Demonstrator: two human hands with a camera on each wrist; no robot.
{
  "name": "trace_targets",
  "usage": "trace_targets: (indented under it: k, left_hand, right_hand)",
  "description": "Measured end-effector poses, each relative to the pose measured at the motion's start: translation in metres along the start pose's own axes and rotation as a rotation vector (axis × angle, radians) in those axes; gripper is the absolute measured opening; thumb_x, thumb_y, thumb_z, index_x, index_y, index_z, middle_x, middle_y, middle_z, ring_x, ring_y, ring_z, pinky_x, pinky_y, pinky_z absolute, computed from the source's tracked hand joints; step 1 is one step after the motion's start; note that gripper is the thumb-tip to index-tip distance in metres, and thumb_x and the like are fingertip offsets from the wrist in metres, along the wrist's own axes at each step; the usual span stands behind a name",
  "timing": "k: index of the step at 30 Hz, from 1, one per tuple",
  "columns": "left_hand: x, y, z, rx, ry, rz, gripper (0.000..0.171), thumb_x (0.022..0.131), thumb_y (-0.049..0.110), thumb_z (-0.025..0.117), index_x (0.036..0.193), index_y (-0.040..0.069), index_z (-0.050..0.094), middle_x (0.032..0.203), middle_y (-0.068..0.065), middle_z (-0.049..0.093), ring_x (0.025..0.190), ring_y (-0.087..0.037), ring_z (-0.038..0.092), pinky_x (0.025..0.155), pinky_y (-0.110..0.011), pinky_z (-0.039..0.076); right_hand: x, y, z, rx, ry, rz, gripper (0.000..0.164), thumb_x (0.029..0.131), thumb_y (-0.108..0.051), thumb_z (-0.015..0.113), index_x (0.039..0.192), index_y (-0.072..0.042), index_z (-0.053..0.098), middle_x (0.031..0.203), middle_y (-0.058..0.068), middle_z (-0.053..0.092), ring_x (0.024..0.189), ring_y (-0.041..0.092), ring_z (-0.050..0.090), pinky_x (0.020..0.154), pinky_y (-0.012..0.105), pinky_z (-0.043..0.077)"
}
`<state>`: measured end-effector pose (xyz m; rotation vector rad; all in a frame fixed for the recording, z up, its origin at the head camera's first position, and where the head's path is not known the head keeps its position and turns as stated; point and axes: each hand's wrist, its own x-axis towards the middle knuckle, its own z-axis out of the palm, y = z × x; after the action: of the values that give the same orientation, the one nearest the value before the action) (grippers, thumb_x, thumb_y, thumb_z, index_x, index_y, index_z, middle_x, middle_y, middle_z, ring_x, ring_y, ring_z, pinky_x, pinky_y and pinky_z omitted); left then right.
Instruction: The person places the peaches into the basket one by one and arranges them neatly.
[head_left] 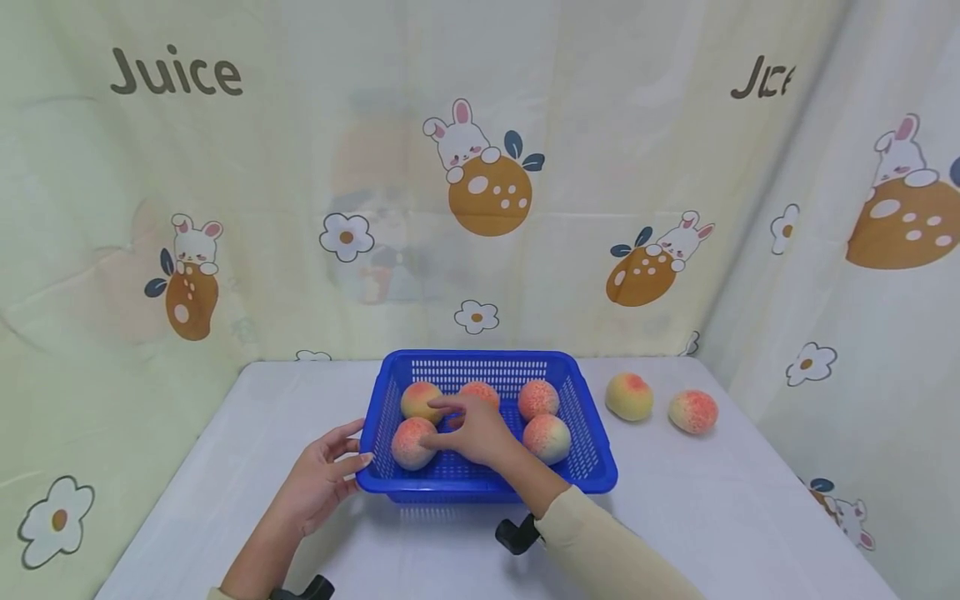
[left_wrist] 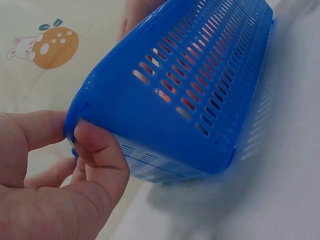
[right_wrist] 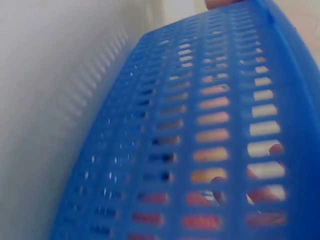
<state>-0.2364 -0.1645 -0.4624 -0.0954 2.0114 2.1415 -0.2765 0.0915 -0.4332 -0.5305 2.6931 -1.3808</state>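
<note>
A blue plastic basket (head_left: 487, 485) with slotted walls holds several red-and-yellow peaches. At its front left corner, my left hand (head_left: 324, 477) grips the rim between thumb and fingers, shown closely in the left wrist view, where the thumb (left_wrist: 97, 142) presses the outer wall. Over the basket's left half reaches my right hand (head_left: 476, 432), thumb and forefinger spread apart. Its thumb tip overlaps the front left peach (head_left: 411, 444) and its forefinger the back left peach (head_left: 420, 401). Part of the back middle peach (head_left: 482, 392) is hidden behind this hand. The right wrist view shows only the basket's slotted wall (right_wrist: 190, 125).
Two peaches lie on the white table (head_left: 720, 508) right of the basket: a yellowish peach (head_left: 629, 397) and a redder peach (head_left: 693, 412). Inside the basket's right side sit a back peach (head_left: 538, 400) and a front peach (head_left: 547, 439). A printed curtain (head_left: 570, 275) hangs behind.
</note>
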Motion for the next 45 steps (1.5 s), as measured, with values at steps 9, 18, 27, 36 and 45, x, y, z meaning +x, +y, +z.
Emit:
trace_targets:
  k: [9,18,27,36,45]
  left_hand:
    - [-0.002,0.000,-0.001,0.001,0.002,0.000,0.062,0.099,0.003,0.064,0.156,0.011,0.041,0.126,-0.016,0.055,0.098,-0.020,0.064,0.081,-0.031,0.061]
    - [0.000,-0.001,-0.005,0.002,0.009,-0.003,0.064,0.098,0.004,0.065,0.156,0.012,0.040,0.125,-0.014,0.054,0.099,-0.020,0.064,0.081,-0.031,0.061]
    - [-0.002,0.002,-0.004,-0.003,0.010,0.003,0.064,0.098,0.003,0.065,0.157,0.012,0.039,0.126,-0.015,0.053,0.100,-0.020,0.064,0.082,-0.031,0.061]
    - [0.000,0.001,-0.002,0.003,0.002,0.009,0.064,0.098,0.005,0.066,0.156,0.012,0.040,0.125,-0.015,0.053,0.100,-0.020,0.063,0.083,-0.031,0.061]
    - [-0.001,-0.001,0.000,-0.008,0.001,0.000,0.063,0.098,0.004,0.066,0.156,0.011,0.041,0.126,-0.015,0.054,0.100,-0.021,0.063,0.081,-0.030,0.061]
  right_hand:
    - [-0.018,0.008,-0.021,0.099,0.051,0.002,0.053,0.080,-0.039,0.088,0.129,-0.028,0.071,0.127,0.002,0.070,0.117,0.032,0.067,0.098,0.044,0.058]
    - [-0.032,0.013,-0.040,0.169,0.071,0.022,0.059,0.083,-0.040,0.085,0.137,-0.023,0.066,0.130,0.003,0.071,0.123,0.030,0.065,0.100,0.043,0.057]
    - [-0.043,0.025,-0.066,0.172,0.146,0.032,0.053,0.084,-0.038,0.085,0.133,-0.026,0.068,0.133,0.005,0.069,0.123,0.025,0.066,0.105,0.047,0.054]
    - [-0.057,0.039,-0.091,0.206,0.218,0.034,0.056,0.084,-0.046,0.083,0.134,-0.027,0.066,0.133,0.004,0.069,0.127,0.031,0.064,0.102,0.041,0.056]
    - [-0.070,0.053,-0.115,0.182,0.311,0.035,0.057,0.090,-0.044,0.078,0.138,-0.017,0.063,0.140,0.010,0.065,0.132,0.026,0.060,0.111,0.049,0.048]
